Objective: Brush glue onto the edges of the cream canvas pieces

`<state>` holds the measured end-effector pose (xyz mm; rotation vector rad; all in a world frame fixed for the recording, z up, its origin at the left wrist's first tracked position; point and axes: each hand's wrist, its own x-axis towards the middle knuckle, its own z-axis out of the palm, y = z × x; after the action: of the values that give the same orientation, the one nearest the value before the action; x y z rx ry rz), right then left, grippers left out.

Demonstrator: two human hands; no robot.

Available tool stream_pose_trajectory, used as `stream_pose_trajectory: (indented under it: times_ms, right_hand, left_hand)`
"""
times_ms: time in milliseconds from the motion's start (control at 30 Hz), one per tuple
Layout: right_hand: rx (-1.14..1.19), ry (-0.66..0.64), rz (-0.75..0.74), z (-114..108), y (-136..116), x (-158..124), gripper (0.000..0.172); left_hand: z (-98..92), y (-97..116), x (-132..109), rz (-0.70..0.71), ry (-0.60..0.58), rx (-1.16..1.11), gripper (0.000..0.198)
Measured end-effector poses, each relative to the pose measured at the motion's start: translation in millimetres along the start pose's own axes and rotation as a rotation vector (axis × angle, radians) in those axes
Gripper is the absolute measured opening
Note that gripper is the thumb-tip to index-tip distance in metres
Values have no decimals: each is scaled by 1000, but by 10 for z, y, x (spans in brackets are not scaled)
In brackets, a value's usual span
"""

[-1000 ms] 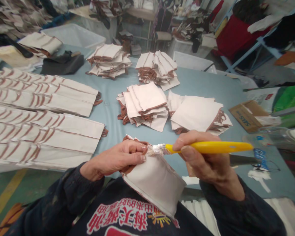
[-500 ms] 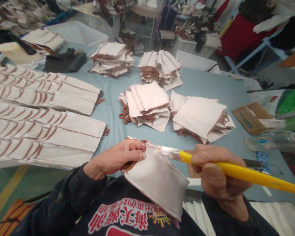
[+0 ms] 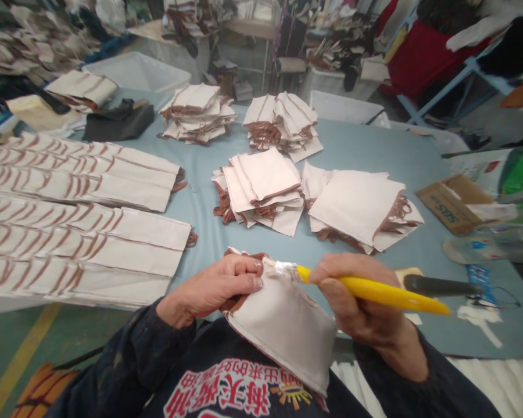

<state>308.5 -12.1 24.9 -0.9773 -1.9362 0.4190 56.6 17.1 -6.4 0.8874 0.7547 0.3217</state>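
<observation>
My left hand (image 3: 220, 285) pinches the upper left edge of a whitish leather piece (image 3: 287, 328) with brown edging, which hangs tilted in front of my apron. Between thumb and fingers of my right hand (image 3: 364, 296) is a yellow-handled paintbrush (image 3: 375, 292). Its bristle end, coated in white, touches the top edge of the leather piece close to my left fingertips. The underside of the piece and part of its folded brown layer are hidden.
Stacks of pale pieces (image 3: 264, 177) with brown edges stand mid-table, with another stack (image 3: 357, 206) to their right. Overlapping rows of pieces (image 3: 126, 232) cover the left. A dark-handled tool (image 3: 440, 285), cardboard box (image 3: 448, 206) and clear bottle (image 3: 497, 245) lie at right.
The paintbrush has moved left along the top edge toward my left hand, its handle end swinging closer in. My left hand still grips the leather piece.
</observation>
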Motion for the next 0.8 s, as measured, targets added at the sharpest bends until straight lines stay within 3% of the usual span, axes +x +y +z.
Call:
stream_pose_trajectory:
  times_ms: [100,267,433,500,667,800]
  right_hand:
    - [5,59,-53,145,49,115,18]
    - [80,215,84,201,86,-72,16]
    - [4,114,3,231,51,-15,15]
    - [19,155,-7,318,89,63,17]
    - [-46,273,123,460,147,-15,13]
    - [-175,251,254,552,73,-217,15]
  left_hand:
    - [-36,-14,10,-10,26,-2,46]
    - [-127,-76,25,21,63,-2,48]
    - [-81,-65,55,-15,37,-25,48]
    - [-58,-44,64,-22,33,-19,49]
    - [-63,-3,35,-15,33,-44,47]
    - [-60,16,8,18,51,-94,47]
